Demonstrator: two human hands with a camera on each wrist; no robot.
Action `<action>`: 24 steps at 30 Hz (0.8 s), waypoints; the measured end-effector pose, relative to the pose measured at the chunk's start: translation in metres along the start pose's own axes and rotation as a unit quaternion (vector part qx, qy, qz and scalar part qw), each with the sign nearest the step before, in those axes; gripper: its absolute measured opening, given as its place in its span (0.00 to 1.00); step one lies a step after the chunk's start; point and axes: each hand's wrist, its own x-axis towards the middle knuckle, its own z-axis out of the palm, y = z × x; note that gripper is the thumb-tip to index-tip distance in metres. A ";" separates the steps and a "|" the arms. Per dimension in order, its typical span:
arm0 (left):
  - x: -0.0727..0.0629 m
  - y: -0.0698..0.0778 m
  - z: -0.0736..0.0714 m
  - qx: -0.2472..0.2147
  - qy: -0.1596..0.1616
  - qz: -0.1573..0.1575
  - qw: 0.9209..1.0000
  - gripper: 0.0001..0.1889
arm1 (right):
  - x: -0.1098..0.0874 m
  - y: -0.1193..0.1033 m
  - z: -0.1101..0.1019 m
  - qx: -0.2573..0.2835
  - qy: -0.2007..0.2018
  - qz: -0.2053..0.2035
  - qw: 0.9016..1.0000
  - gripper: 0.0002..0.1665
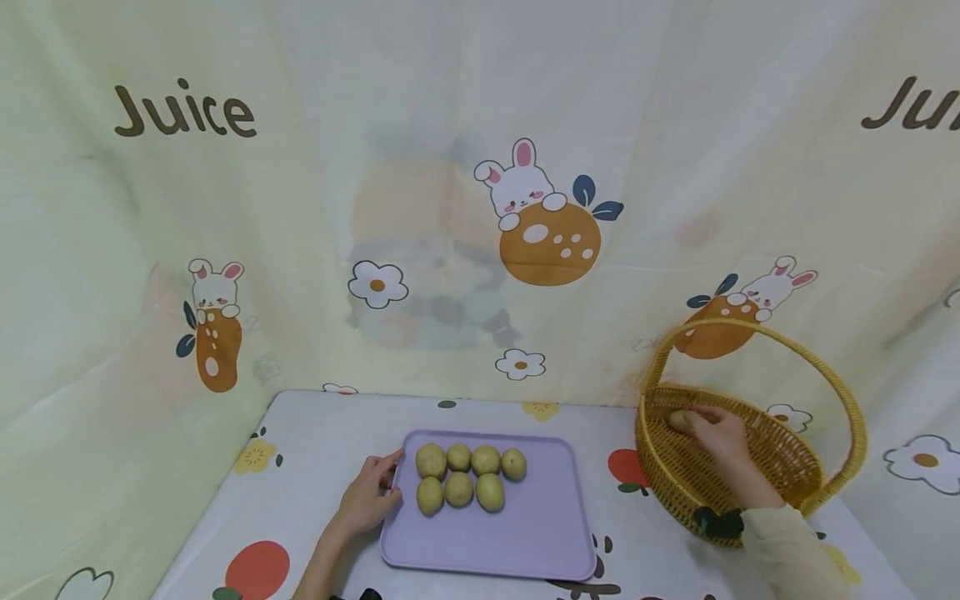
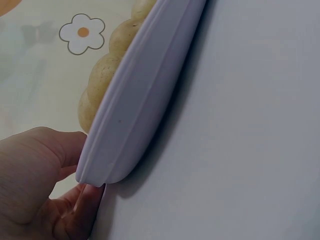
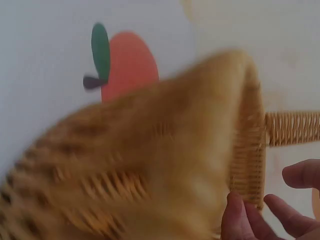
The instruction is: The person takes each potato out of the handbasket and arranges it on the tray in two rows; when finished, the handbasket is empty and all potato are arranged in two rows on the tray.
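On the table lies a lilac tray (image 1: pixel 525 533) carrying several potatoes (image 1: pixel 459 489) in two rows toward its back left. My left hand (image 1: pixel 370 493) holds the tray's left edge; the left wrist view shows fingers (image 2: pixel 75 145) on either side of the rim. Inside the wicker basket (image 1: pixel 780 442) at the right, my right hand (image 1: pixel 718 432) pinches a single potato (image 1: pixel 678 422) near the back left wall. In the right wrist view the fingers (image 3: pixel 237 217) show beyond the blurred basket rim, and that potato is out of sight.
The basket's tall arched handle (image 1: pixel 843 392) rises over the right forearm. A dark green object (image 1: pixel 717 522) sits at the basket's front rim beside the right wrist. Behind the table hangs a printed curtain (image 1: pixel 442 108), and a patterned cloth (image 1: pixel 322 433) covers the table.
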 end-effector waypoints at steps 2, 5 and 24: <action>0.000 0.000 -0.001 -0.001 0.000 0.001 1.000 0.33 | 0.003 0.002 -0.004 -0.020 -0.010 -0.006 1.000 0.35; 0.000 0.001 -0.001 0.000 -0.001 -0.002 1.000 0.33 | 0.008 0.003 -0.011 -0.048 -0.022 -0.006 0.999 0.35; 0.002 0.000 -0.003 0.001 0.010 0.007 1.000 0.33 | 0.039 0.000 -0.029 -0.125 -0.080 0.006 0.989 0.40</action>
